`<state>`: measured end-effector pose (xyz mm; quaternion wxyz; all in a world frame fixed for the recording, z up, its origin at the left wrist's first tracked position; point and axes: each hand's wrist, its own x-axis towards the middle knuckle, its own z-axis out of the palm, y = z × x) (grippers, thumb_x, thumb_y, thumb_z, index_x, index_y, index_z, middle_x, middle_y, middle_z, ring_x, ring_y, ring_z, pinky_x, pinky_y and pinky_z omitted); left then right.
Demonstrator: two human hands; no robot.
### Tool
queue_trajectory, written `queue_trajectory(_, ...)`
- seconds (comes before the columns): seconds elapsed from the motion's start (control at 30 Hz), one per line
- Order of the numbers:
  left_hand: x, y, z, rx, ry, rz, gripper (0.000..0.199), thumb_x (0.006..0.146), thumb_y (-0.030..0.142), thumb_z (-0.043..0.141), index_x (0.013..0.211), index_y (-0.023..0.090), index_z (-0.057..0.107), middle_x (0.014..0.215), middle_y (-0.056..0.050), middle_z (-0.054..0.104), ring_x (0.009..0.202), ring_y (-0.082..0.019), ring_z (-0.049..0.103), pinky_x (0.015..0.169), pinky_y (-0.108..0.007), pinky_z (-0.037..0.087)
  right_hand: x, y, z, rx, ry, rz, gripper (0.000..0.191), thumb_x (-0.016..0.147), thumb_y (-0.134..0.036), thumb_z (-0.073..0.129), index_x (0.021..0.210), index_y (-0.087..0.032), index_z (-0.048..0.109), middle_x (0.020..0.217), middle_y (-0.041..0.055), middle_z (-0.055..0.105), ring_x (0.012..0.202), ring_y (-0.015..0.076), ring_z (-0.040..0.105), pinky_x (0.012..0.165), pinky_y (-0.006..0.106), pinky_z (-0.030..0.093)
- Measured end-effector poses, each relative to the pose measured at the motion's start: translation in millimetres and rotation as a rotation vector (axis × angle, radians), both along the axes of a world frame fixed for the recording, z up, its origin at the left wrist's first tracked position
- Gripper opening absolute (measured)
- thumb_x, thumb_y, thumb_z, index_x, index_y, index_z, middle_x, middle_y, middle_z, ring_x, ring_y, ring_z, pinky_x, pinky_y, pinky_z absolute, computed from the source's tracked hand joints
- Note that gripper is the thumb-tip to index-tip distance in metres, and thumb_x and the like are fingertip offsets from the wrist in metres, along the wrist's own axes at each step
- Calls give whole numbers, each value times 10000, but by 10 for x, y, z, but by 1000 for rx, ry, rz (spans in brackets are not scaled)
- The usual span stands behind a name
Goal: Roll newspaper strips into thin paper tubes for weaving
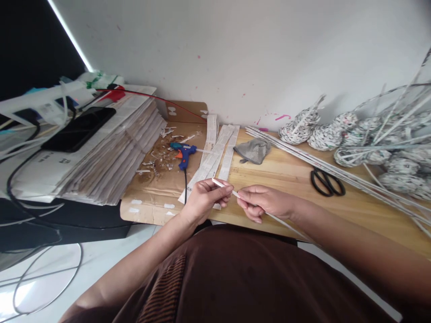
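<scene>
A thin white paper rod runs between my hands, near the table's front edge. Its short tip pokes up past the thumb of my left hand, whose fingers pinch it. To the right, my right hand grips the same rod between thumb and fingers. From there the rod slants down to the right beneath my right forearm, where part of it is hidden. Flat printed paper strips lie just behind my left hand. A blue glue gun rests on cardboard beyond them.
Stacked paper with a black phone on top stands at left, among cables. A grey cloth, black-handled scissors, long paper rods and woven paper bundles occupy the wooden table. A wall rises behind.
</scene>
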<state>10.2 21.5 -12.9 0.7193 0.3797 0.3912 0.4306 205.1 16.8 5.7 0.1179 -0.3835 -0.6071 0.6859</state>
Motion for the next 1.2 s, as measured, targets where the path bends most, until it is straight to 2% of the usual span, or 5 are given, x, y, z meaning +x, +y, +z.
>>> queue_trajectory(0.37,1,24,-1,-20,3,-7,261,657,313,817,764,106,698,591,-12,609,497,-71,536,464,-179,438,-17,-32,3,50,-32,-76,458,958,-581,302,780,-194,472,487,-69,357,465,120,442,544,271,418)
queue_trajectory(0.53,-9,31,-20,-28,-2,20,266,647,318,823,752,110,695,617,-15,616,522,-76,544,470,-180,443,-19,-89,17,692,-377,-153,359,935,-517,444,793,-196,521,685,18,547,653,156,518,639,283,377)
queue_trajectory(0.77,-4,11,-24,2,-2,-20,256,672,323,810,771,112,703,584,-2,602,501,-64,531,474,-172,430,22,-34,-59,66,-90,0,487,953,-615,256,785,-203,453,481,-63,387,458,133,467,542,276,420)
queue_trajectory(0.93,-6,17,-12,-11,17,-1,267,657,340,816,750,117,701,588,-2,603,489,-63,518,460,-175,423,7,-85,-7,731,-378,-145,377,928,-533,442,785,-195,525,710,37,576,686,171,539,656,290,389)
queue_trajectory(1.2,-14,17,-6,-20,4,-13,256,662,323,819,774,118,714,575,-3,602,494,-67,535,466,-171,434,26,-29,-36,-18,-17,-12,465,946,-605,314,797,-194,471,485,-66,386,453,125,466,533,274,426)
